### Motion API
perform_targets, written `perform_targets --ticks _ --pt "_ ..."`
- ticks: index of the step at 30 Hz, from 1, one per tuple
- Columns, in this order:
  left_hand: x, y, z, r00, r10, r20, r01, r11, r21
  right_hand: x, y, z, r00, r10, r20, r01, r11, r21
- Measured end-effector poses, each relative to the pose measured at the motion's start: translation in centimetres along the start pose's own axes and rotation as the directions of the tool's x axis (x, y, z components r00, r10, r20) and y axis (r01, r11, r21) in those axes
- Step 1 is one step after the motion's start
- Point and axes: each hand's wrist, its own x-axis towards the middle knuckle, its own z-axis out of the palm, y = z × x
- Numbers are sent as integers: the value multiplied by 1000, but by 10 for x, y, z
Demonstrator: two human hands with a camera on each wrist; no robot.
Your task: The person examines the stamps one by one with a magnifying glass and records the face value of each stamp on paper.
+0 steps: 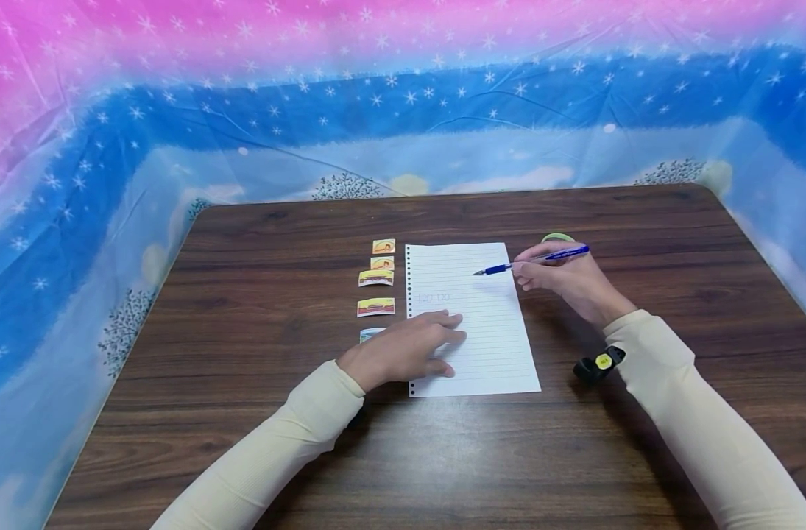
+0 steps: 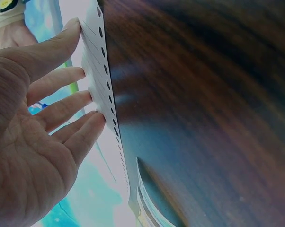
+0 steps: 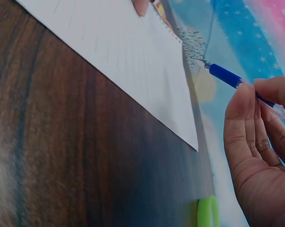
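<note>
So, dark wood-grain table (image 1: 257, 309) before you; on it, lined white sheet (image 1: 489, 331), holes (image 1: 409, 288) down left edge, faint writing (image 1: 434, 297) beside them. Your left hand (image 1: 409, 347), fingers spread, touches sheet, covering part. Your right hand (image 1: 568, 282) pinches blue pen (image 1: 495, 269), tip off sheet. Five picture cutouts (image 1: 376, 307) line sheet's left side, lowest partly hidden by left hand. Green loop (image 1: 558, 237) partly hidden behind right hand.

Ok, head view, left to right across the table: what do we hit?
Small printed cards → lined sheet → green curved item, partly hidden. Left out for overlap: left hand, pen, right hand.
</note>
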Motion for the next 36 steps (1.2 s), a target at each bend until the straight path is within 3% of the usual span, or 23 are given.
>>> perform_targets --ticks 5,12,20,30,36 --pt "1 0 0 1000 2 2 -2 1000 12 3 4 3 996 -36 79 26 992 124" --pt "0 2 -2 1000 -11 12 11 1000 21 5 4 11 999 23 38 -23 1000 13" --pt "0 2 -2 1000 -11 13 11 1000 25 8 7 16 995 68 77 -74 993 88" --pt "1 2 -2 1000 -13 24 13 1000 20 10 12 24 996 9 93 -16 997 78" --pt "0 2 -2 1000 -12 24 11 1000 24 13 14 28 993 54 109 -60 997 52"
